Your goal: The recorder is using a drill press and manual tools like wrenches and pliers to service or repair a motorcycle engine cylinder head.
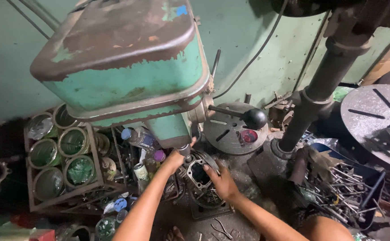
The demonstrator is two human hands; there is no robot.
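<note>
Metal casting (199, 176), dark and greasy, sits on the drill press's low table directly under the spindle, at about six o'clock from the worn green machine head (123, 67). It looks like an engine cylinder piece with a squarish open bore and a flanged rim, so I judge it heavy, rigid and not at all fragile, though its oily surface probably makes it slippery and its edges may be sharp. The right hand (221, 180) lies on the casting's rim at its three o'clock side, fingers spread and curled over the edge, pressing it rather than lifting it. The left hand (175, 159) is up at the casting's eleven o'clock, fingers closed around the chuck (186, 151) at the spindle's lower end; whether it grips tightly I cannot tell. A sound hold on such a part would be across the thick flange or through the bore, with both hands, and not by the thin fins, which would dig into the fingers. At nine o'clock from the hands stands a rack of round tins (59, 151), with bottles and spray cans (141, 156) between it and the casting. At two o'clock a feed lever with a black ball knob (254, 118) sticks out, and at three o'clock a heap of loose steel rods (338, 187) lies beside a second column.
</note>
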